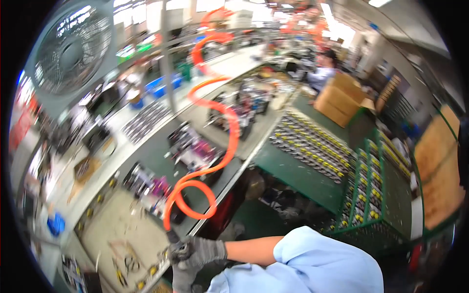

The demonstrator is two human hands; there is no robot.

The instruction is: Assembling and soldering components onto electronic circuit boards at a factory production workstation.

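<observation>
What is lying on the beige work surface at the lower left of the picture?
On the beige work surface lie a yellow-and-black tool, a dark looped item and small bits too blurred to name. Anything directly beneath them, or behind the gloved hands, is covered.

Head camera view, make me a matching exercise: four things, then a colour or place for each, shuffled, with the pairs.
1. Hose
2. Fan
3. Cardboard box
4. Gloved hands

A. Brown, upper right
B. Grey, by the hose's lower end
C. Round, upper left
D. Orange, looping

Pairs: 1-D; 2-C; 3-A; 4-B
</observation>
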